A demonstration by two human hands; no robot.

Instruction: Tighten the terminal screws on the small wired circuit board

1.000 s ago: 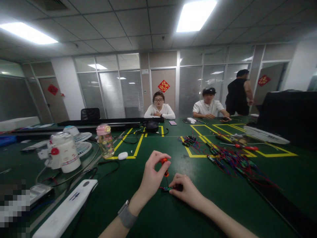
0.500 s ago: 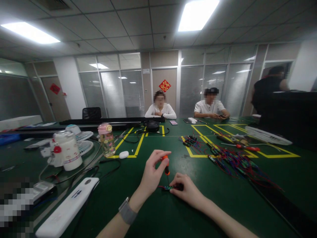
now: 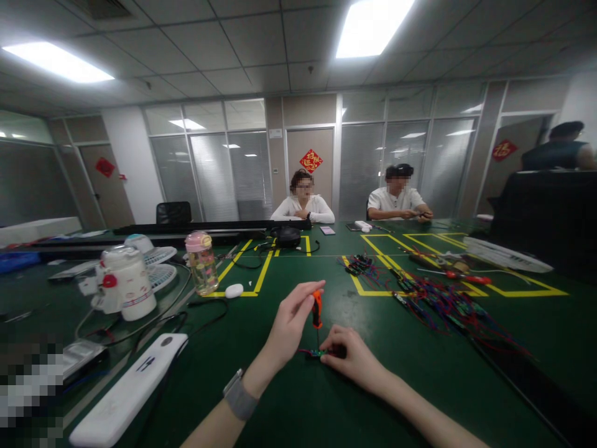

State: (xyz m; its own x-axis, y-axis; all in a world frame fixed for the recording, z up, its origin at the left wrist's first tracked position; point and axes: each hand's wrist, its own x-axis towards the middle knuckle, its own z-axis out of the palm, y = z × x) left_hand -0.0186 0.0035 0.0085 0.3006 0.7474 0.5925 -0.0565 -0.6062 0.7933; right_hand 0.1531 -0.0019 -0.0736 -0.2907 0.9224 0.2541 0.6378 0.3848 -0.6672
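Observation:
My left hand (image 3: 293,317) is closed around the top of an orange and black screwdriver (image 3: 318,310), fingers over the handle's end. The screwdriver stands upright, its thin shaft reaching down to a small green circuit board (image 3: 316,354) on the table. Whether the tip sits in a screw is too small to tell. My right hand (image 3: 349,356) pinches the board's right end between thumb and fingers and keeps it against the tabletop. A red wire (image 3: 303,351) leaves the board on the left.
Several wired circuit boards (image 3: 438,298) lie heaped at the right, near a red-handled screwdriver (image 3: 459,275). A white jug (image 3: 128,286), a pink-lidded bottle (image 3: 201,264) and a long white device (image 3: 130,389) are at the left. Two people sit across the green table (image 3: 270,404).
My left fingers have straightened and shifted slightly on the screwdriver's handle, which stays upright over the board. My right hand stays put. A person at the far right has moved further right.

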